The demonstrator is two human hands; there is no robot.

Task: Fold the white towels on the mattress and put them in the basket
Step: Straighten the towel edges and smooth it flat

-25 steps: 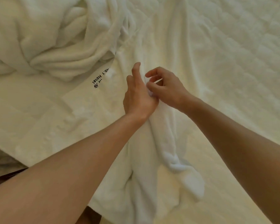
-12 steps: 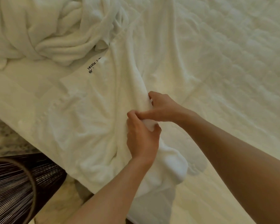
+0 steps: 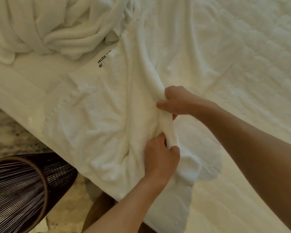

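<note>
- Both hands hold one towel (image 3: 99, 123): your left hand (image 3: 160, 158) and right hand (image 3: 176, 101) clutch its bunched ridge, close together.
- Towel lies crumpled, unfolded, at the mattress (image 3: 250, 56) edge; basket (image 3: 46, 190) stands below.
- Folding judged barely begun; next, find the corners and spread it flat.

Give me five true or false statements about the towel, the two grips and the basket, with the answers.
1. The left grip and the right grip both clutch one bunched ridge of the towel. True.
2. The right grip is the one nearer to the person. False: the left grip is nearer.
3. The basket stands on the mattress. False: it is off the mattress, beside its edge.
4. A crumpled pile of towels lies at the upper left. True.
5. The held towel is neatly folded. False: it lies spread and wrinkled.
</note>
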